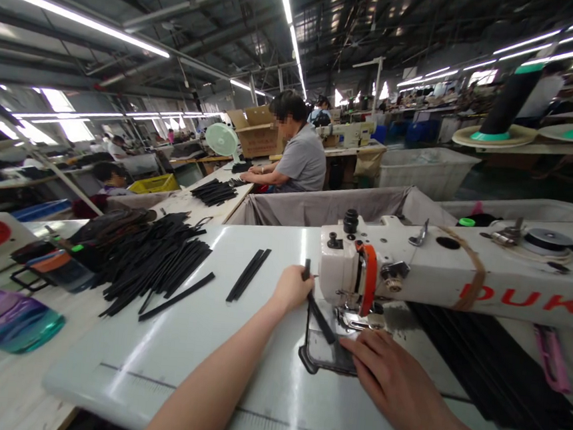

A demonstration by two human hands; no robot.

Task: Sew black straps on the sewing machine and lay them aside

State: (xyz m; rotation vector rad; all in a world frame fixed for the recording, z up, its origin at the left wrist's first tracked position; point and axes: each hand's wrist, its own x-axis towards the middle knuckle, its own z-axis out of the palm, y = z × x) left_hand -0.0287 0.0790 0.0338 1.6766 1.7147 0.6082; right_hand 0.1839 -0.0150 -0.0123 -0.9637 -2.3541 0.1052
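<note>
My left hand (292,290) pinches a narrow black fabric strip (321,320) near its upper end, left of the sewing machine head (345,263). The strip slants down over the machine's metal plate (322,352). At its lower end lies my right hand (386,367), palm down with fingers stretched out, fingertips close to the strip; whether they press on it I cannot tell. Just behind those fingers is the presser foot (355,321). A few more strips (248,275) lie on the pale table (179,353), left of my left hand.
A large heap of black strips (162,264) covers the table's left side. Long black pieces (494,367) and pink-handled snips (552,359) lie under the machine arm (512,268). A purple-teal container (6,321) stands left. Ahead, a person in a grey shirt (304,156) works at another table.
</note>
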